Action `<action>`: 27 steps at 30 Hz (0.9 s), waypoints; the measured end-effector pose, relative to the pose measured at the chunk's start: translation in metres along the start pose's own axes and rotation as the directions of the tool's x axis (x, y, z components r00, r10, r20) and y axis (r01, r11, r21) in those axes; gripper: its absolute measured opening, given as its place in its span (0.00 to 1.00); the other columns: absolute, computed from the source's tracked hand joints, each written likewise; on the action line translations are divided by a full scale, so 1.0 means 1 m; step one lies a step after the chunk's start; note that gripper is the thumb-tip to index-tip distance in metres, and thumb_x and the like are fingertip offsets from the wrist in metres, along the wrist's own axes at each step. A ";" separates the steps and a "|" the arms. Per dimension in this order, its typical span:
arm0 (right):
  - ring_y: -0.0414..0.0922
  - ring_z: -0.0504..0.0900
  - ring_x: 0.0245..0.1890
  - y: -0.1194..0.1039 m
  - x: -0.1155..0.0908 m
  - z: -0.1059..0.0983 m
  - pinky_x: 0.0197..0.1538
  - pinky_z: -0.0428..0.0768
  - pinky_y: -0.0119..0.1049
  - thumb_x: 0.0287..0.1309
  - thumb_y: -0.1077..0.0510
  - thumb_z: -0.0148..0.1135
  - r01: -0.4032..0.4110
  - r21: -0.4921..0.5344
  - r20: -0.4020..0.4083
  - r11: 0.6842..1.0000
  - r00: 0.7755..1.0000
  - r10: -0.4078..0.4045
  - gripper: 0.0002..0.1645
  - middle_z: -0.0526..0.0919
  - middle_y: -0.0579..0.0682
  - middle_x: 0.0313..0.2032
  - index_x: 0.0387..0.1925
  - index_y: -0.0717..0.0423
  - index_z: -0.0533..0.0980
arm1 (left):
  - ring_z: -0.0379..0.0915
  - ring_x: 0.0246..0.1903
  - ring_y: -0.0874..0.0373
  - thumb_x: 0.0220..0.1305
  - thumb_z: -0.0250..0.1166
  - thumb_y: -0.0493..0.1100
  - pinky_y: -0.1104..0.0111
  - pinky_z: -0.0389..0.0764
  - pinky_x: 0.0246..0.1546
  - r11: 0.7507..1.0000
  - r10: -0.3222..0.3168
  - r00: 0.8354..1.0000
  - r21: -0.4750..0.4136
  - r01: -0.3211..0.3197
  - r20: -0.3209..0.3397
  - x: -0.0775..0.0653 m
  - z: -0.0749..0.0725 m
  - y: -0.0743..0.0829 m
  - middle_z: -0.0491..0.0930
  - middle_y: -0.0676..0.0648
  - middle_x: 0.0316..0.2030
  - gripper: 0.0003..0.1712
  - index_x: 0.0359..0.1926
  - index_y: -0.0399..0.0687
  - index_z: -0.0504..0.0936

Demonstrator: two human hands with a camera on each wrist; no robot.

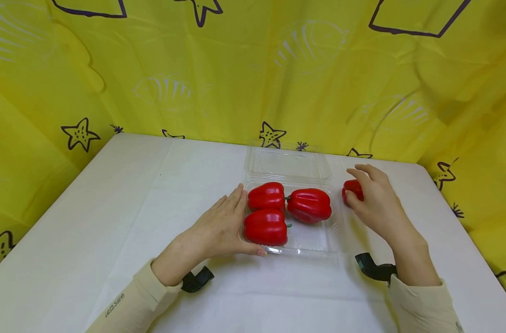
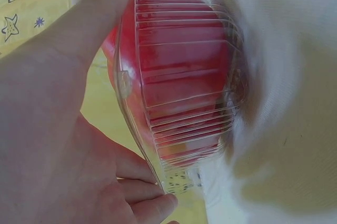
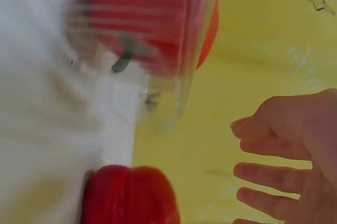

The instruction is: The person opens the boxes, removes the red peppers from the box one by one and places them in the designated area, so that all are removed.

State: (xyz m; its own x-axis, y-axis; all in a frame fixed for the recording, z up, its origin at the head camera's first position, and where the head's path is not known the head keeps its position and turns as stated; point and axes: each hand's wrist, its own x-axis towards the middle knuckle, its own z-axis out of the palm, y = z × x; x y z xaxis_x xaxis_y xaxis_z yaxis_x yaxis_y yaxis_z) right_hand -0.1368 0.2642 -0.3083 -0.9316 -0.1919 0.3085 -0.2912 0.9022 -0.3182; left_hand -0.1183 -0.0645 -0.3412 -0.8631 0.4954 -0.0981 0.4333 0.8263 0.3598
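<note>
Three red bell peppers lie in a clear plastic clamshell box [image 1: 309, 239]: one at the back left [image 1: 266, 196], one at the front left [image 1: 265, 228] and one at the right [image 1: 310, 206]. My left hand [image 1: 213, 233] rests along the box's left side, its fingers stretched and its thumb at the front edge. Ribbed plastic separates it from the pepper [image 2: 181, 60] in the left wrist view. To the right of the box, my right hand [image 1: 375, 201] hovers over a fourth-corner red pepper [image 3: 129, 197], partly covering it in the head view. Its fingers are apart and hold nothing.
The box's transparent lid [image 1: 288, 165] lies folded back behind it. A white cloth covers the table [image 1: 173, 185]. Close behind hangs a yellow curtain [image 1: 236, 83] with drawn sea creatures, which also runs down both sides.
</note>
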 end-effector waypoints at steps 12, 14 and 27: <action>0.68 0.66 0.62 -0.026 -0.007 -0.012 0.57 0.74 0.67 0.57 0.63 0.68 0.085 0.009 0.119 0.996 0.989 -0.085 0.31 0.70 0.69 0.62 0.61 0.69 0.71 | 0.45 0.78 0.45 0.42 0.70 0.77 0.50 0.57 0.75 1.000 0.004 1.000 0.006 -0.004 -0.005 0.000 0.000 -0.001 0.46 0.39 0.78 0.76 0.77 0.36 0.46; 0.67 0.65 0.63 -0.029 -0.009 -0.014 0.59 0.73 0.67 0.58 0.62 0.67 0.085 0.020 0.160 0.996 0.983 -0.087 0.32 0.69 0.68 0.63 0.63 0.69 0.70 | 0.45 0.78 0.45 0.42 0.70 0.77 0.50 0.57 0.75 1.000 0.006 1.000 0.004 -0.006 -0.008 0.000 0.000 -0.001 0.46 0.39 0.78 0.76 0.77 0.36 0.47; 0.65 0.60 0.69 -0.046 -0.014 0.005 0.57 0.77 0.64 0.56 0.50 0.71 0.038 0.060 0.368 0.997 0.928 -0.057 0.46 0.61 0.65 0.70 0.72 0.58 0.61 | 0.45 0.78 0.45 0.42 0.70 0.77 0.50 0.57 0.75 1.000 0.004 1.000 0.004 -0.004 -0.006 0.000 0.000 -0.001 0.46 0.39 0.78 0.75 0.77 0.36 0.47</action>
State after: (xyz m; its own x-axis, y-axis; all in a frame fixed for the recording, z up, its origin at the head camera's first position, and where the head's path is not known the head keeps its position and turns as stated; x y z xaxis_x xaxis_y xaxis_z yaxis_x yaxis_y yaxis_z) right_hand -0.1117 0.2234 -0.3026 -0.9279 -0.3721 -0.0252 -0.3390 0.8696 -0.3590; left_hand -0.1188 -0.0649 -0.3418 -0.8630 0.4971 -0.0908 0.4379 0.8253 0.3566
